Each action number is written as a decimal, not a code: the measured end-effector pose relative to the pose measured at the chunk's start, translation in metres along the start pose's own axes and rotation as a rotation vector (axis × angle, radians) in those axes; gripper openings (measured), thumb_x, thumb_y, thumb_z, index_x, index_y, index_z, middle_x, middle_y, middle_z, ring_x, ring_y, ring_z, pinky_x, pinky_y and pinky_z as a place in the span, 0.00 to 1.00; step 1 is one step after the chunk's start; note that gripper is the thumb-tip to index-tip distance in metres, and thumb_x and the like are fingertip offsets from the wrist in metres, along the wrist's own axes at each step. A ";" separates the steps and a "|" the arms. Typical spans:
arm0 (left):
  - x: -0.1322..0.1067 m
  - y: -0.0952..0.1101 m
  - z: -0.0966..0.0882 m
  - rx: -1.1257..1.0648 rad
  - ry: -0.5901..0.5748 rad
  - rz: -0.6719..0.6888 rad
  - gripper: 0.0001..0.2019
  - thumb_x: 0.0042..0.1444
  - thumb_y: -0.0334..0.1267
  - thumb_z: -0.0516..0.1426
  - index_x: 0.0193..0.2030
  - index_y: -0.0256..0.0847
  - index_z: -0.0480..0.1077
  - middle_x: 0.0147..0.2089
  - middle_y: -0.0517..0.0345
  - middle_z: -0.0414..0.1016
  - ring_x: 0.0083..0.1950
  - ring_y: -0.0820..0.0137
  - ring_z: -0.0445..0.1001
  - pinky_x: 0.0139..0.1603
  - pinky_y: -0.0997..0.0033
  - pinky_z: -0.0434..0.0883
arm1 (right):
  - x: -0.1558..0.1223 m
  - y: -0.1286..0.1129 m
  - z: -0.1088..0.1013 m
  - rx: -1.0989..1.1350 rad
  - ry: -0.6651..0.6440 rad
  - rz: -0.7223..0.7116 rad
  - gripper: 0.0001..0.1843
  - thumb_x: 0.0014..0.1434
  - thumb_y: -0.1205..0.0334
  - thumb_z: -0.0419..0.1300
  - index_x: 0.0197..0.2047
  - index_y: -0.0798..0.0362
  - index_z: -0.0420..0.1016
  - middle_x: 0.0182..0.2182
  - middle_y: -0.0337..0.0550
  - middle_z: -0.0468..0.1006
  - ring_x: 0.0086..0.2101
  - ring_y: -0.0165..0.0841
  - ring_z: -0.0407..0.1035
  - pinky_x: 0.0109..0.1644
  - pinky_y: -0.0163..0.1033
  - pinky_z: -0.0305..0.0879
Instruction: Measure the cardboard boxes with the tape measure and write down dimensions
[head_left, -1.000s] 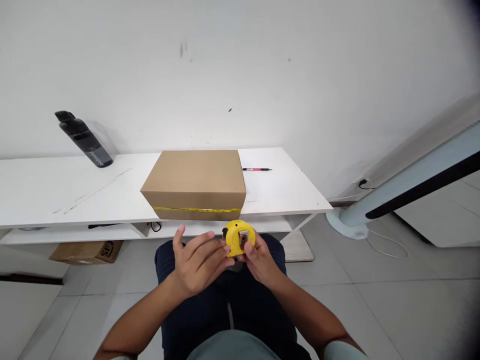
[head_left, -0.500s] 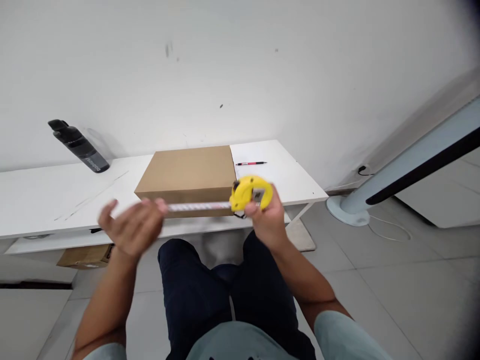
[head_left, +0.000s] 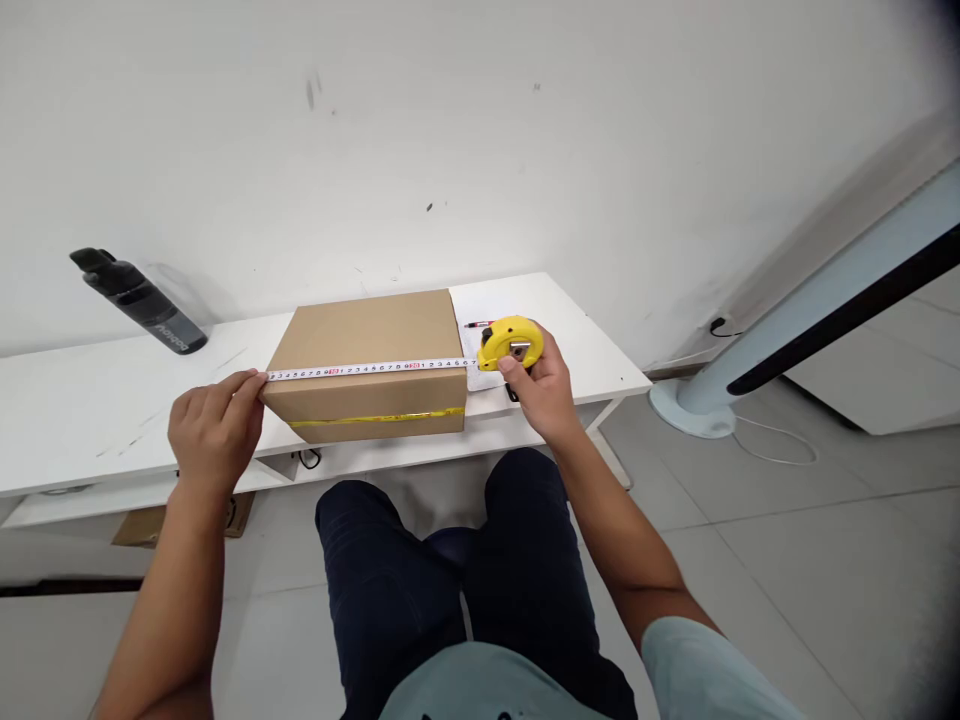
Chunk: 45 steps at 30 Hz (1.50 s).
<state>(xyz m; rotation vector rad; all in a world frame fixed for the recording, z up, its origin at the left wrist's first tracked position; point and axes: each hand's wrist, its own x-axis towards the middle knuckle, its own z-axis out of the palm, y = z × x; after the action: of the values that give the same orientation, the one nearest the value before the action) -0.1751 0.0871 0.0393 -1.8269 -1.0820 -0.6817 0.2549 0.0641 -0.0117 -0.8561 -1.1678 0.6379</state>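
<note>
A yellow tape measure [head_left: 510,342] is gripped in my right hand [head_left: 546,388], just past the right end of a brown cardboard box [head_left: 375,328]. Its white blade [head_left: 375,369] is pulled out to the left and runs along the box's top front edge. At the box's front left corner, my left hand [head_left: 217,425] pinches the blade's end between thumb and fingers; the hook itself is hidden. A strip of yellow tape [head_left: 375,418] crosses the front face of the box.
The box stands on a long white table [head_left: 82,400] against the wall. A dark bottle [head_left: 142,300] stands at the left. Paper [head_left: 480,378] and a pen [head_left: 478,324] lie right of the box. Another carton [head_left: 139,525] sits below. A pale column-shaped appliance [head_left: 810,300] stands at the right.
My left hand has moved left and down to the box corner, drawing out more blade. My right hand has risen slightly with the tape measure. The blade now spans the box's front edge.
</note>
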 end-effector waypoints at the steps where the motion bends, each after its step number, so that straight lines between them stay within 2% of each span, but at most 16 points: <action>1: 0.002 0.004 -0.005 -0.011 -0.019 0.003 0.12 0.64 0.33 0.60 0.52 0.45 0.79 0.50 0.61 0.87 0.41 0.67 0.79 0.45 0.66 0.69 | 0.001 -0.002 0.002 -0.015 -0.035 -0.004 0.37 0.58 0.38 0.69 0.64 0.44 0.69 0.56 0.48 0.79 0.54 0.41 0.75 0.60 0.48 0.76; 5: 0.011 0.013 -0.029 -0.136 -0.124 -0.029 0.21 0.63 0.27 0.53 0.59 0.44 0.76 0.58 0.60 0.83 0.45 0.67 0.80 0.43 0.68 0.70 | 0.003 -0.007 0.008 -0.048 -0.112 0.022 0.40 0.59 0.36 0.68 0.68 0.44 0.67 0.59 0.49 0.79 0.56 0.42 0.75 0.62 0.49 0.76; 8: 0.015 0.018 -0.043 -0.149 -0.202 -0.072 0.20 0.65 0.29 0.52 0.58 0.45 0.78 0.58 0.59 0.83 0.44 0.66 0.80 0.42 0.67 0.70 | 0.003 -0.007 0.008 -0.041 -0.097 0.025 0.41 0.59 0.36 0.68 0.69 0.44 0.67 0.58 0.49 0.80 0.57 0.42 0.75 0.63 0.49 0.75; 12: 0.017 0.022 -0.044 -0.170 -0.242 -0.145 0.17 0.67 0.35 0.53 0.57 0.43 0.78 0.58 0.55 0.83 0.45 0.64 0.81 0.46 0.65 0.71 | 0.002 -0.005 0.008 -0.036 -0.090 0.029 0.42 0.58 0.36 0.68 0.70 0.45 0.67 0.58 0.49 0.80 0.56 0.41 0.75 0.63 0.47 0.74; 17: 0.012 0.015 -0.025 -0.247 -0.130 -0.159 0.12 0.65 0.47 0.60 0.50 0.46 0.79 0.53 0.60 0.85 0.34 0.73 0.78 0.39 0.71 0.70 | 0.001 -0.006 0.009 -0.002 -0.080 0.046 0.40 0.58 0.39 0.70 0.69 0.44 0.69 0.57 0.48 0.80 0.55 0.40 0.75 0.61 0.47 0.76; 19: 0.011 0.014 -0.019 -0.249 -0.078 -0.149 0.13 0.62 0.49 0.64 0.48 0.47 0.79 0.55 0.61 0.85 0.37 0.70 0.80 0.38 0.71 0.70 | 0.001 -0.007 0.009 0.001 -0.077 0.053 0.39 0.58 0.39 0.70 0.68 0.43 0.69 0.57 0.47 0.80 0.56 0.40 0.75 0.60 0.47 0.76; 22: 0.010 0.015 -0.015 -0.250 -0.071 -0.152 0.14 0.61 0.51 0.64 0.50 0.47 0.77 0.57 0.60 0.84 0.45 0.65 0.83 0.41 0.68 0.72 | -0.001 -0.006 0.008 -0.004 -0.070 0.058 0.40 0.57 0.38 0.70 0.68 0.44 0.70 0.57 0.47 0.80 0.56 0.40 0.75 0.60 0.46 0.76; 26: 0.006 0.011 -0.013 -0.261 -0.043 -0.172 0.10 0.62 0.49 0.65 0.46 0.49 0.77 0.49 0.65 0.87 0.43 0.65 0.82 0.42 0.67 0.73 | 0.001 -0.002 0.002 -0.001 -0.040 0.075 0.39 0.55 0.39 0.73 0.66 0.44 0.73 0.59 0.47 0.79 0.56 0.39 0.75 0.62 0.47 0.75; 30: 0.000 0.008 -0.021 -0.182 0.088 -0.122 0.05 0.59 0.41 0.68 0.40 0.50 0.77 0.40 0.69 0.87 0.34 0.67 0.76 0.39 0.67 0.67 | 0.003 -0.006 -0.005 0.034 0.002 0.097 0.35 0.52 0.39 0.74 0.59 0.44 0.77 0.53 0.44 0.82 0.53 0.39 0.77 0.61 0.47 0.76; 33: 0.001 0.039 -0.045 -0.136 0.228 -0.032 0.10 0.57 0.34 0.69 0.44 0.47 0.77 0.41 0.62 0.87 0.34 0.67 0.76 0.39 0.65 0.66 | -0.010 -0.018 -0.008 0.065 0.003 0.120 0.31 0.54 0.40 0.74 0.55 0.46 0.78 0.46 0.43 0.83 0.47 0.38 0.78 0.56 0.47 0.78; 35: 0.006 0.081 -0.066 -0.218 0.311 -0.017 0.13 0.55 0.30 0.69 0.45 0.45 0.76 0.41 0.59 0.87 0.35 0.66 0.78 0.44 0.62 0.70 | -0.028 -0.029 -0.007 0.091 0.001 0.128 0.31 0.55 0.41 0.73 0.57 0.46 0.78 0.45 0.44 0.83 0.45 0.39 0.79 0.53 0.47 0.79; 38: 0.017 0.155 -0.089 -0.501 0.259 0.016 0.15 0.58 0.30 0.68 0.48 0.49 0.74 0.41 0.60 0.86 0.37 0.67 0.80 0.54 0.58 0.73 | -0.057 -0.047 -0.005 0.074 -0.060 0.104 0.34 0.54 0.43 0.74 0.60 0.45 0.76 0.48 0.46 0.83 0.44 0.41 0.79 0.48 0.46 0.80; 39: 0.021 0.178 -0.093 -0.620 0.225 -0.015 0.16 0.60 0.32 0.67 0.52 0.50 0.72 0.40 0.62 0.86 0.37 0.67 0.80 0.55 0.57 0.73 | -0.065 -0.053 -0.005 0.048 -0.103 0.086 0.33 0.54 0.44 0.75 0.60 0.44 0.77 0.48 0.47 0.83 0.43 0.41 0.79 0.45 0.45 0.81; 41: 0.026 0.215 -0.094 -0.881 0.224 -0.169 0.21 0.64 0.37 0.65 0.61 0.51 0.66 0.38 0.63 0.85 0.37 0.67 0.80 0.54 0.57 0.75 | -0.075 -0.064 -0.008 -0.001 -0.189 0.044 0.31 0.53 0.47 0.76 0.57 0.43 0.79 0.44 0.46 0.84 0.38 0.39 0.79 0.39 0.43 0.80; 43: 0.028 0.241 -0.090 -1.117 0.207 -0.338 0.26 0.66 0.41 0.64 0.68 0.50 0.60 0.38 0.61 0.82 0.37 0.68 0.80 0.52 0.59 0.76 | -0.079 -0.070 -0.014 -0.016 -0.220 0.026 0.28 0.52 0.48 0.77 0.55 0.42 0.80 0.41 0.44 0.84 0.35 0.38 0.79 0.35 0.41 0.79; 45: 0.030 0.258 -0.085 -1.257 0.135 -0.432 0.30 0.67 0.46 0.63 0.71 0.47 0.56 0.39 0.60 0.80 0.38 0.69 0.80 0.49 0.62 0.77 | -0.079 -0.071 -0.021 -0.012 -0.207 0.064 0.28 0.53 0.47 0.76 0.55 0.43 0.80 0.41 0.44 0.85 0.36 0.39 0.79 0.36 0.42 0.80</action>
<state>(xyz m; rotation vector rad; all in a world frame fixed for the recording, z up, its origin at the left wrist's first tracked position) 0.0644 -0.0368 -0.0032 -2.4693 -1.0221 -2.0422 0.2531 -0.0428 0.0043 -0.8550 -1.3350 0.7869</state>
